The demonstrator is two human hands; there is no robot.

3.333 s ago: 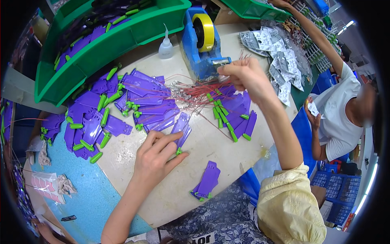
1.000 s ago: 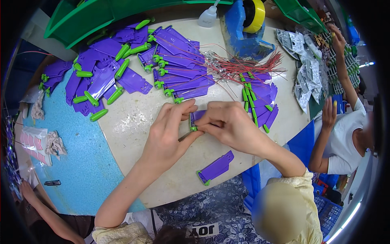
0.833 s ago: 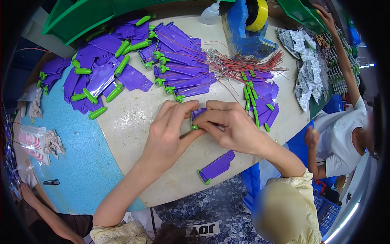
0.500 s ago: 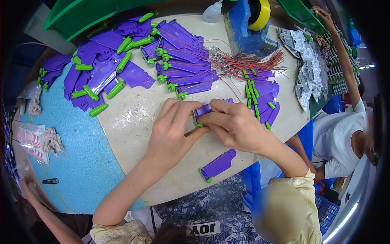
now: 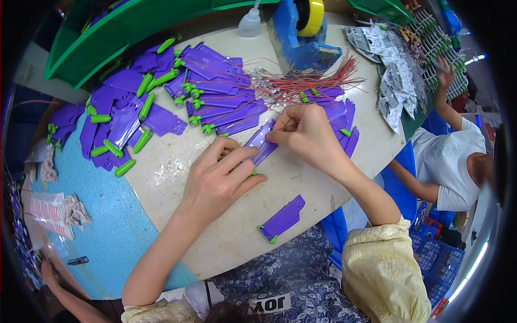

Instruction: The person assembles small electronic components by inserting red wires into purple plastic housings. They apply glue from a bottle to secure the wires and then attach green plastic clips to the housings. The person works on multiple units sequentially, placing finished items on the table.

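My left hand (image 5: 215,175) is closed on a long purple plastic part (image 5: 262,142), its fingers on the near end, where a bit of green shows. The fingers of my right hand (image 5: 309,134) pinch together at the part's far end; whether a wire is also between them cannot be made out. The part tilts up and to the right, just above the table. Closer to me lies a second purple part (image 5: 283,219) with a green end piece (image 5: 269,237). Beyond my hands, several purple parts with green ends (image 5: 226,102) lie in a row with thin red wires across them.
Purple parts and green capsule-shaped pieces (image 5: 144,106) are heaped at left. Red wires (image 5: 323,78) lie near a blue tape dispenser (image 5: 301,43) and a white squeeze bottle (image 5: 249,24). Grey plastic parts (image 5: 385,64) are piled at right. A co-worker's arm (image 5: 444,89) reaches in there.
My right hand has moved away from my left, to the part's far end. The held part is now more exposed and slants up to the right. The whole view has shifted slightly.
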